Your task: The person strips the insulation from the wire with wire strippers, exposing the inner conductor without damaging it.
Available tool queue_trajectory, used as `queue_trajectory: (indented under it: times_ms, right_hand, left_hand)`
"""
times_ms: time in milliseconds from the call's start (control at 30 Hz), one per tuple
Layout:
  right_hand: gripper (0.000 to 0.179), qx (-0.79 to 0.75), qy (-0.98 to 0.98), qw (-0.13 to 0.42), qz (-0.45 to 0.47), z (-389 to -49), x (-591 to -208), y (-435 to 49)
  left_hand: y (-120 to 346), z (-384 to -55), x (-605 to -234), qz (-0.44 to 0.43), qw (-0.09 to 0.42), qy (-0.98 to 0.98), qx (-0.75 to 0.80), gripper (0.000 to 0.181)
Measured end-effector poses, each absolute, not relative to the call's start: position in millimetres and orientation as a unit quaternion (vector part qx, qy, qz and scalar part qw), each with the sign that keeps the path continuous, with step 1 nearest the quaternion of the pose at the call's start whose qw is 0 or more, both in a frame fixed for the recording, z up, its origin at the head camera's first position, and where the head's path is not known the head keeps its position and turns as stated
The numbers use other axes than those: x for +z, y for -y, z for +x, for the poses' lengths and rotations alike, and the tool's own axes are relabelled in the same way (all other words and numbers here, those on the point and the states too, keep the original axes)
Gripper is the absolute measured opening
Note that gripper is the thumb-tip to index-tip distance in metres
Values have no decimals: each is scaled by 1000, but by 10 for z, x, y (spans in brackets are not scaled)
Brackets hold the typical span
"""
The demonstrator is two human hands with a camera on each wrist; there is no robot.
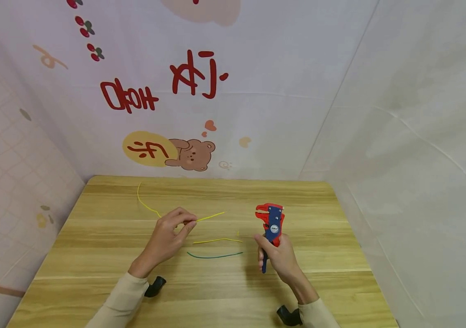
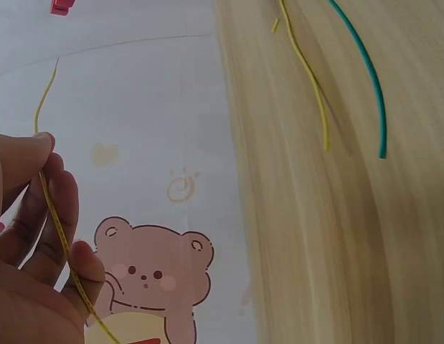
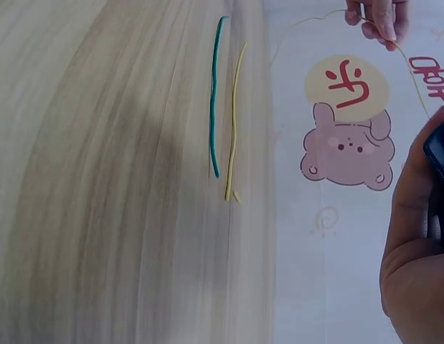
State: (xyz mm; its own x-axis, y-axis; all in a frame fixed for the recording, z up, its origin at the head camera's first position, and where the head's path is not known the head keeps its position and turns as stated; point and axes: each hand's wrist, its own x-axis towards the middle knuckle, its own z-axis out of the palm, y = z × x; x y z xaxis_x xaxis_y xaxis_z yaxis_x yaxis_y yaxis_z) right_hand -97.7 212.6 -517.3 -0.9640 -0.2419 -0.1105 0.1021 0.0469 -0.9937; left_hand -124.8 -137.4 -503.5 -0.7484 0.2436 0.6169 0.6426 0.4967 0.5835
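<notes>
My left hand (image 1: pixel 171 234) pinches a long yellow wire (image 1: pixel 211 217) between thumb and fingertips. One end points right and shows a thin dark tip in the left wrist view; the rest trails back to the far left. In my right hand (image 1: pixel 281 258) I grip a red and blue wire stripper (image 1: pixel 274 222) by its handles, head up, its jaws facing left with a gap between them. The wire's end is apart from the tool. In the right wrist view only part of the dark handle (image 3: pixel 440 154) shows.
On the wooden table (image 1: pixel 200 291) between my hands lie a shorter yellow wire (image 1: pixel 217 240), a green wire (image 1: pixel 215 257) and a tiny yellow offcut (image 1: pixel 238 233). Black curved pieces (image 1: pixel 156 287) sit beside both forearms. Printed cloth walls (image 1: pixel 257 91) stand behind and at the sides.
</notes>
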Motion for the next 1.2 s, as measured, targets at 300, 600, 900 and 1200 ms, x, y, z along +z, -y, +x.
queue_trajectory:
  times_ms: [300,600,900,1200]
  right_hand:
    - [38,-682,-715,134,-72,-958,-5199,-2179]
    - [28,-687,-709,143,-71,-963,-5196,-2250]
    - [28,-687,-705,158,-76,-962,-5205,-2321]
    - [35,-692,-701,159,-73,-948,-5274,-2431]
  left_hand:
    - [1382,-1284,-5173,-253,214,842,-425,15]
    - [1392,-1315,-5308,-248,190,844,-435,18]
    - [1372,-1388,-5426,-244,171,857,-421,21]
    - [1322,-1463,-5539,-235,116,870,-419,26]
